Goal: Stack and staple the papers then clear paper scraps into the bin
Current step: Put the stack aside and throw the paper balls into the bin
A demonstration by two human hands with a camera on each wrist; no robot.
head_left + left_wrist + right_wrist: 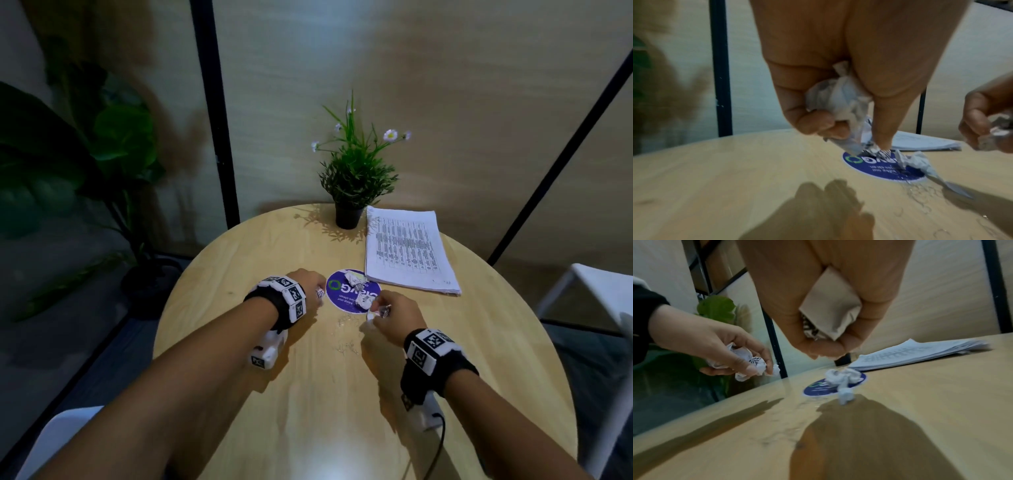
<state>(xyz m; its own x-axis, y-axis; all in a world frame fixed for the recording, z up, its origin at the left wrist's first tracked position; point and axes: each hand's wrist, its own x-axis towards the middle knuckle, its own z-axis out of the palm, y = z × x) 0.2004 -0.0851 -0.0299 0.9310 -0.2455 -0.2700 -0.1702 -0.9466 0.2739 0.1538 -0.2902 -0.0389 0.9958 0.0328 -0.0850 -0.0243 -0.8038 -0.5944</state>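
- Head view: both fists sit low over the table (308, 394), stack (407, 250) by the plant (356, 171), loose scraps (356, 278) on the sticker (337, 291).
- Left wrist view fills in what's hidden there: left hand (838, 73) fingers curled tight round a wad (838, 97).
- Right wrist view: right hand (828, 296) clamped on folded paper (830, 305).

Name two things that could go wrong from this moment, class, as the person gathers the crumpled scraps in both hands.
1. The left hand already holds several crumpled scraps, one hanging below the fingers; reaching for more could let some fall.
2. No bin shows in any view, so both full hands, including the right hand, may have to carry scraps off the table, possibly leaving the loose scraps on the purple sticker behind.
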